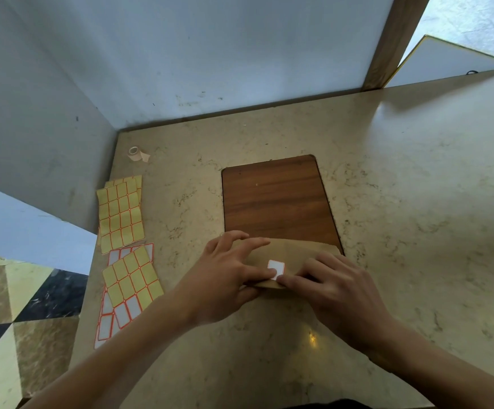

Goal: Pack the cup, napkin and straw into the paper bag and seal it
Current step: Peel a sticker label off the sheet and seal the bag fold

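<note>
Sealing step: brown paper bag [295, 255] lies near the bench's near edge, flap folded; left hand [225, 278] pins the fold with flat fingers, right hand [337, 290] presses the white red-edged sticker [277, 267] with extended fingertips—rub outward across the flap edge for full adhesion.

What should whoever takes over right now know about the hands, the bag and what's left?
Left hand: fingers lie on the paper bag, thumb pressing the white sticker.
Right hand: a fingertip presses the folded flap's edge just below the sticker.
Bag lies folded over at the near end of the wooden board. Cup, napkin and straw are not visible; presumably inside.
Done: flap folded, sticker placed.
Left: rub the sticker flat, then let go.
Sticker sheets lie on the counter to the left.
</note>
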The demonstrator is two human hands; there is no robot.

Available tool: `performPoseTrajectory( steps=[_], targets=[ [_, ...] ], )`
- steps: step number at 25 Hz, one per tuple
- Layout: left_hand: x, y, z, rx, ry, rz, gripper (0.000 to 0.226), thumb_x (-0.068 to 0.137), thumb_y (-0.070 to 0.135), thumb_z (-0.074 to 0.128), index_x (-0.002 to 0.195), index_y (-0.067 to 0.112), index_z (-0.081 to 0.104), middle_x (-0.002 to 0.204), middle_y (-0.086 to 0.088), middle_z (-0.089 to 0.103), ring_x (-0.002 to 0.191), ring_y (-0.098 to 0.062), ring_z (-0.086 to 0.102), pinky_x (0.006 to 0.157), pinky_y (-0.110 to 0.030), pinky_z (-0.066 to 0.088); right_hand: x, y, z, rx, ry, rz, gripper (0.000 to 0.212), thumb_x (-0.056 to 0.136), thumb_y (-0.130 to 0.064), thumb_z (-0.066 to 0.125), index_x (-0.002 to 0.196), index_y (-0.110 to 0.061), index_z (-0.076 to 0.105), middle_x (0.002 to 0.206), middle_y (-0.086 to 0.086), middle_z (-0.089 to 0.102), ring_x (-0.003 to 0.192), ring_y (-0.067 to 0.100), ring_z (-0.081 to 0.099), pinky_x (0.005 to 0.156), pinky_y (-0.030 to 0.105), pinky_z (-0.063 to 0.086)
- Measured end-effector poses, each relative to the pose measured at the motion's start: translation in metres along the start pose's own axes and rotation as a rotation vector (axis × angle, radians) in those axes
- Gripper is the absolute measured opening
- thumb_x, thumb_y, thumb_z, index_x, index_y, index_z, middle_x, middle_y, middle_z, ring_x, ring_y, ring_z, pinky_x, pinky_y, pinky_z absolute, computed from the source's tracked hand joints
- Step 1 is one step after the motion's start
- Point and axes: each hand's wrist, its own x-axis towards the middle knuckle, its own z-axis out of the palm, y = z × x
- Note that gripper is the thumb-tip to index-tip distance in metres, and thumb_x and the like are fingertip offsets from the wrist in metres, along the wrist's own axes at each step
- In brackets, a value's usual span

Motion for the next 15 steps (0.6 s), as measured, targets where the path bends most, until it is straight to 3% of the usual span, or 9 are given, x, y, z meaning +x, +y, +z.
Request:
performPoseTrajectory(
  steps=[6, 10, 12, 15],
  targets=[
    [-0.011, -0.002, 0.003, -0.139, 0.271, -0.014, 0.018, 0.086, 0.042, 0.062, 0.099, 0.034, 0.072, 0.123, 0.008, 0.059, 0.120, -0.016, 0.045, 0.094, -0.035, 0.037, 0.003, 0.002, -0.002, 0.007, -0.009, 0.012, 0.032, 0.074, -0.022, 0.075, 0.105, -0.026, 0.071, 0.084, -0.002, 0.067, 0.073, 0.017, 0.061, 0.056, 0.027, 0.044],
    [-0.012, -0.008, 0.011, -0.053, 0.388, -0.045, 0.019, 0.086, 0.039, 0.062, 0.093, 0.024, 0.072, 0.098, 0.006, 0.068, 0.092, -0.017, 0.058, 0.082, -0.030, 0.038, 0.008, 0.007, -0.004, 0.006, -0.011, 0.033, 0.026, 0.077, -0.022, 0.073, 0.102, -0.027, 0.070, 0.086, -0.004, 0.068, 0.073, 0.016, 0.059, 0.055, 0.026, 0.045],
    [-0.015, -0.016, 0.014, -0.054, 0.436, -0.081, 0.016, 0.085, 0.035, 0.066, 0.093, 0.023, 0.072, 0.095, 0.005, 0.069, 0.088, -0.018, 0.060, 0.078, -0.033, 0.043, 0.011, 0.015, -0.005, 0.040, 0.017, 0.060, 0.016, 0.083, -0.027, 0.067, 0.098, -0.026, 0.071, 0.085, -0.006, 0.069, 0.070, 0.014, 0.058, 0.054, 0.026, 0.047],
    [-0.020, -0.031, 0.018, -0.192, 0.506, -0.183, 0.016, 0.081, 0.027, 0.074, 0.096, 0.024, 0.072, 0.095, 0.008, 0.069, 0.088, -0.014, 0.058, 0.074, -0.037, 0.047, 0.008, 0.033, -0.009, 0.174, 0.047, 0.193, 0.017, 0.085, -0.031, 0.064, 0.099, -0.027, 0.072, 0.089, -0.010, 0.070, 0.075, 0.010, 0.062, 0.059, 0.027, 0.053]
  ],
)
